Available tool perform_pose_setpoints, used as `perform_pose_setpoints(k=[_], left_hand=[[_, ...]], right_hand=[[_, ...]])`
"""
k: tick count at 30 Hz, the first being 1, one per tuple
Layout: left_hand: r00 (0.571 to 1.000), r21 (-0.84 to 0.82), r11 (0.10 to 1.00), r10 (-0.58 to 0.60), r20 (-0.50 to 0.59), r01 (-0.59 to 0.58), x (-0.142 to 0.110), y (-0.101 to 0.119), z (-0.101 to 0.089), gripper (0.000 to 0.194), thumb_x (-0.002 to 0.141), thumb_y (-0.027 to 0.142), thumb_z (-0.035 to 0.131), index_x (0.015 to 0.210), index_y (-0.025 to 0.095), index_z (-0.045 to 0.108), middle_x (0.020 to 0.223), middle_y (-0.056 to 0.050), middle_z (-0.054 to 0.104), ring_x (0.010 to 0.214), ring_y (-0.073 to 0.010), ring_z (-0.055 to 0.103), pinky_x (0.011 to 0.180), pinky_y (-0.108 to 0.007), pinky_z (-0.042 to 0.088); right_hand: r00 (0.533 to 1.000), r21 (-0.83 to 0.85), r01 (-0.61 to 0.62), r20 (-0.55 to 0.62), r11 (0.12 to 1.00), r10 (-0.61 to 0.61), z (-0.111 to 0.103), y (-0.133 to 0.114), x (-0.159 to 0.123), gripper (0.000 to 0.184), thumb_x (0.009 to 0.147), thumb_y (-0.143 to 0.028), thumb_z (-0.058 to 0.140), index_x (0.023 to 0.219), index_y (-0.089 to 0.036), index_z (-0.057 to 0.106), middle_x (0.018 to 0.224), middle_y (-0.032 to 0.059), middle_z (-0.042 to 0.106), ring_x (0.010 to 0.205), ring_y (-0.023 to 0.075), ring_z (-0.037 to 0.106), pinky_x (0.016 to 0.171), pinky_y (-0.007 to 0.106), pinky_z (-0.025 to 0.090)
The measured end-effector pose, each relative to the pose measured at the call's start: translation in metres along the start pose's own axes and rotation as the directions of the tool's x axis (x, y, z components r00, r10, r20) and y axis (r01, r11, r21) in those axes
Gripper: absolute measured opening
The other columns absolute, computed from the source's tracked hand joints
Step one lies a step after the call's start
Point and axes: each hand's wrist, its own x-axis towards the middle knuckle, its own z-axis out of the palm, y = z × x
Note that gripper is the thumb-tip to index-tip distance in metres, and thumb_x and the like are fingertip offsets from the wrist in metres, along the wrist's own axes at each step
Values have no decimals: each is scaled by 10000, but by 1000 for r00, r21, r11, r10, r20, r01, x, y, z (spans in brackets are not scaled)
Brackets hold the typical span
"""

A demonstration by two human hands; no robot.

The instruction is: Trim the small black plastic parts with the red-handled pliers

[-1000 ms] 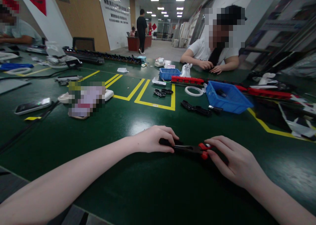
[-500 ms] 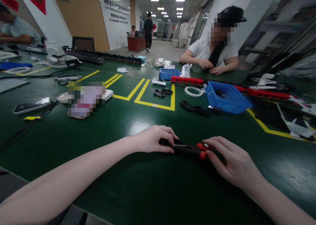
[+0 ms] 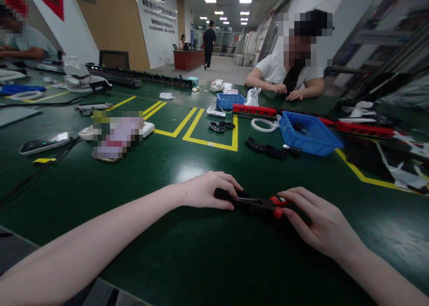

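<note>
My right hand is closed on the red handles of needle-nose pliers, whose dark jaws point left. At the tip of the jaws my left hand pinches a small black piece between thumb and fingers. Most of that piece is hidden by the fingers, so its exact kind does not show. The pliers' jaws reach up to the piece close to the left fingertips. Both hands are low over the green table.
Beyond my hands lie black parts, a blue bin and a roll of white tape. A phone and a white device are at left. Across the table sits a person with both hands on something black.
My hands and the pliers stay almost in place, with only a slight shift. In the background a walking person has moved to the right, away from the desk.
</note>
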Motion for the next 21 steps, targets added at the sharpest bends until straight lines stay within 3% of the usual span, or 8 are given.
perform_pose_setpoints(k=[8, 21], left_hand=[[999, -5, 1000, -18, -34, 18, 3, 0, 1, 123, 852, 236, 747, 952, 165, 734, 1263, -96, 668, 1154, -220, 636, 1011, -370, 477], [1000, 25, 1000, 1, 2, -1, 1, 1, -2, 179, 890, 256, 708, 1035, 150, 708, 1299, -104, 636, 1199, -214, 611, 1031, -359, 475]], right_hand=[[1000, -14, 0, -12, 1000, 0, 7, 5, -5, 379, 954, -320, 526, 1321, -225, 554, 1168, 118, 648, 914, 219, 689, 705, 311, 596], [1000, -72, 26, -12, 997, -27, 4, 6, -4, 401, 977, -341, 491, 1352, -200, 514, 1192, 144, 614, 916, 226, 690, 707, 322, 600]])
